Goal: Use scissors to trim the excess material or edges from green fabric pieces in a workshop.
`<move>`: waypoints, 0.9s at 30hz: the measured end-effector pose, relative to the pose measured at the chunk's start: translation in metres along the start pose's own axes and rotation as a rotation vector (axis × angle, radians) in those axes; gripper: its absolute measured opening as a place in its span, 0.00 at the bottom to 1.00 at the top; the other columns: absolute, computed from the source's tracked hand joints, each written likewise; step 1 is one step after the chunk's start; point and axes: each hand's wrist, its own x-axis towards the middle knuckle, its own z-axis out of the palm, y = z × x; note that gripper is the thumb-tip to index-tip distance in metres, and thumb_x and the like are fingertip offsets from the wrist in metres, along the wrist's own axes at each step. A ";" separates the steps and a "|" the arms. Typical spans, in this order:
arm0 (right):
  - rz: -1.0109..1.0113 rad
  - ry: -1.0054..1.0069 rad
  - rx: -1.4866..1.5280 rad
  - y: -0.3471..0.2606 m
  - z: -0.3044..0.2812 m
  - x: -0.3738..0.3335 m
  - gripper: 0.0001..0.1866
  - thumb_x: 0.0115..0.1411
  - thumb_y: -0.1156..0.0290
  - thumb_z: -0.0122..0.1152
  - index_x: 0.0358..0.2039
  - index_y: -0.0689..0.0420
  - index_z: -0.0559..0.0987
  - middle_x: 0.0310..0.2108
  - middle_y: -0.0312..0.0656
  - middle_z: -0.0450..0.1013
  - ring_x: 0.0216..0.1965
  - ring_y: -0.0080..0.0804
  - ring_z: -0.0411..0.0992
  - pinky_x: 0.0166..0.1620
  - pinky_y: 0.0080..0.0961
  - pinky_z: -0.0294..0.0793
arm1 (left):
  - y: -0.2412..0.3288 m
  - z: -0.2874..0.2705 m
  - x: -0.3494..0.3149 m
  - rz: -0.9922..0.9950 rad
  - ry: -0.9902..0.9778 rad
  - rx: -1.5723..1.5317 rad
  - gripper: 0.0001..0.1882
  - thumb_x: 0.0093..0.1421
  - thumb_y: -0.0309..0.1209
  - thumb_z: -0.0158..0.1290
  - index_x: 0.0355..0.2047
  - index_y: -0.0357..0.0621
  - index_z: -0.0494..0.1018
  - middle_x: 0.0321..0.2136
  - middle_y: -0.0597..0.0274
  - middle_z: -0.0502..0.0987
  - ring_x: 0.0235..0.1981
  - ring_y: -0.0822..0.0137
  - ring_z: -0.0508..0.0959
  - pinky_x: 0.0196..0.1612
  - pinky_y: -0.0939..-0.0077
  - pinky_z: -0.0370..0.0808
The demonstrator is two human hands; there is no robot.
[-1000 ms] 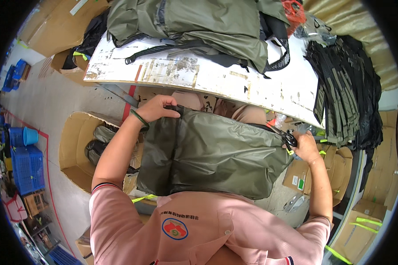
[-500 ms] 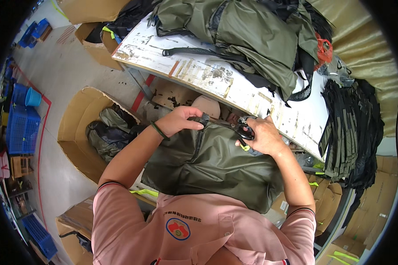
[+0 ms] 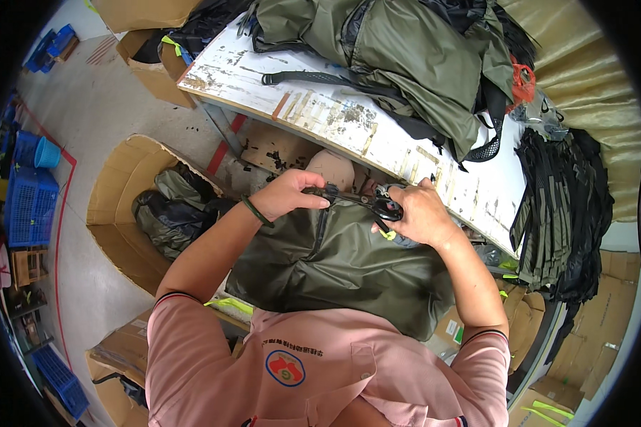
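Note:
An olive-green bag-like piece of coated fabric (image 3: pixel 349 270) with a dark seam lies across my lap. At its far edge my left hand (image 3: pixel 285 194) pinches a short dark webbing strap (image 3: pixel 329 191) between thumb and fingers. My right hand (image 3: pixel 426 215) is wrapped round the dark handles of a pair of scissors (image 3: pixel 377 205), whose blades point left and reach the strap beside my left fingertips. Whether the blades are apart is hard to make out. A grey piece with a yellow-green tab (image 3: pixel 387 234) hangs under my right hand.
Ahead, a worn white table (image 3: pixel 320 117) carries a heap of olive bags (image 3: pixel 413 64) with black straps. Strapped dark pieces (image 3: pixel 563 213) hang in a stack at its right end. To my left stands an open carton (image 3: pixel 121 213) with folded bags. Blue crates (image 3: pixel 32 206) line the far left.
The scissors have turned slightly, and their blades now lie flatter and closer to my left fingertips. My left hand keeps its pinch on the strap. The view has shifted a little.

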 end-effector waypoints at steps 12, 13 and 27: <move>0.383 0.478 0.455 0.063 -0.035 -0.027 0.10 0.49 0.77 0.63 0.32 0.61 0.73 0.25 0.44 0.79 0.30 0.35 0.79 0.37 0.27 0.74 | 0.048 -0.097 -0.199 0.364 0.513 -0.115 0.13 0.51 0.17 0.50 0.38 0.37 0.73 0.35 0.61 0.75 0.39 0.64 0.74 0.46 0.69 0.72; 0.388 0.587 0.511 0.082 -0.037 -0.030 0.11 0.50 0.75 0.64 0.33 0.62 0.72 0.24 0.42 0.79 0.30 0.32 0.79 0.35 0.27 0.74 | 0.046 -0.116 -0.250 0.429 0.634 -0.150 0.09 0.53 0.21 0.50 0.36 0.39 0.71 0.35 0.61 0.74 0.39 0.64 0.74 0.46 0.67 0.72; 0.502 0.960 0.822 0.179 0.007 0.029 0.16 0.50 0.72 0.71 0.32 0.59 0.71 0.24 0.31 0.70 0.25 0.17 0.67 0.31 0.18 0.68 | 0.060 -0.118 -0.337 -0.572 1.051 1.415 0.29 0.48 0.38 0.67 0.46 0.33 0.72 0.40 0.52 0.77 0.43 0.62 0.75 0.47 0.69 0.71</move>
